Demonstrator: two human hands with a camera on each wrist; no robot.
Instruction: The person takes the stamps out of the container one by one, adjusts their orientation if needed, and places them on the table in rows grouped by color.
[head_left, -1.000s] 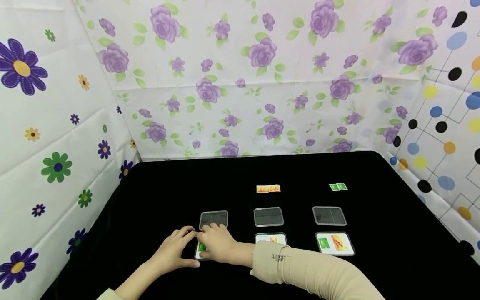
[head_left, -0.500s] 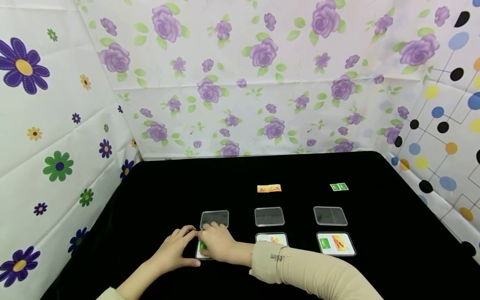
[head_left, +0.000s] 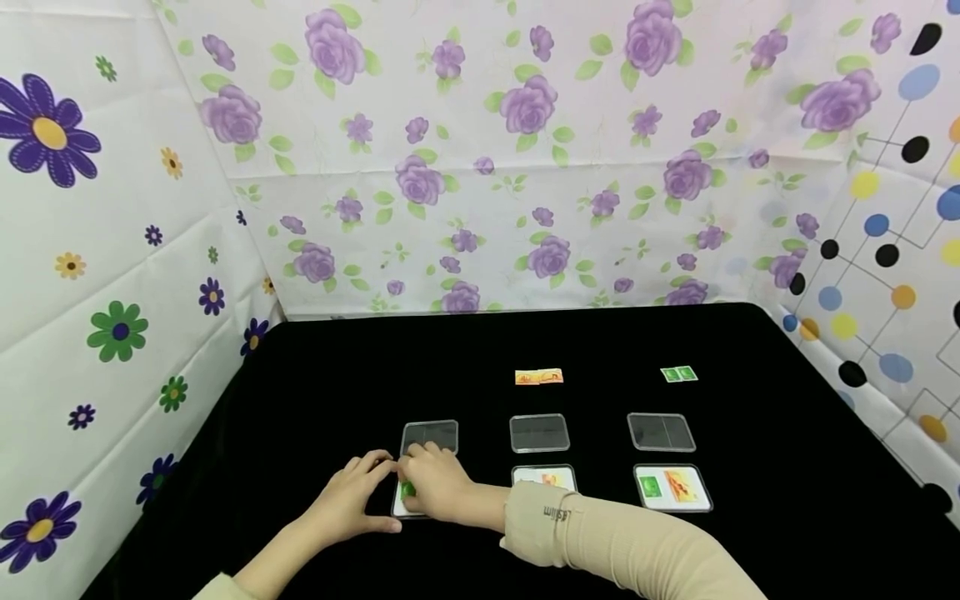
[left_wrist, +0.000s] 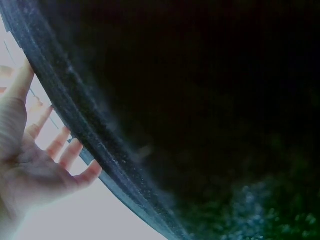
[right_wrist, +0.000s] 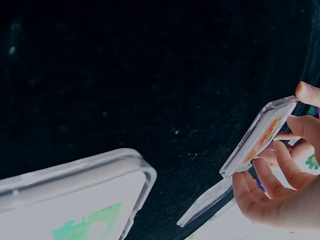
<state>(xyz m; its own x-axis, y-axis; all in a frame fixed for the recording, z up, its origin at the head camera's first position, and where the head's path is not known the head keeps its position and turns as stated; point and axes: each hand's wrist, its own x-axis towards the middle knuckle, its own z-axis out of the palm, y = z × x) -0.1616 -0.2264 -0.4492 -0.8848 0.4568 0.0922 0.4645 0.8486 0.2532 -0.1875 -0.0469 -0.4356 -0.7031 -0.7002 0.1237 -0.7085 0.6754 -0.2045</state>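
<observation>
A clear stamp case [head_left: 399, 507] with a white card and a green stamp [head_left: 407, 489] lies at the front left, largely covered by my hands. My left hand [head_left: 339, 502] brackets its left end, thumb at the near corner and index finger at the far one. Over the case is my right hand [head_left: 441, 490], fingers bent at the far edge and thumb on the near side. In the right wrist view the fingers of my right hand [right_wrist: 285, 192] meet the case beside an orange stamp [right_wrist: 266, 137]. The left wrist view shows my left hand [left_wrist: 30, 170] side-on.
Three clear lids [head_left: 429, 434] lie in a row behind the cases. A middle case [head_left: 525, 475] sits partly behind the right sleeve [head_left: 592, 517]; another case [head_left: 672, 488] is at the right. Orange stamps [head_left: 538, 377] and green stamps [head_left: 678, 374] lie farther back on the black cloth [head_left: 360, 367].
The right fingers and thumb shift very slightly on the case. The left hand keeps its place, and the view itself drifts a few pixels.
</observation>
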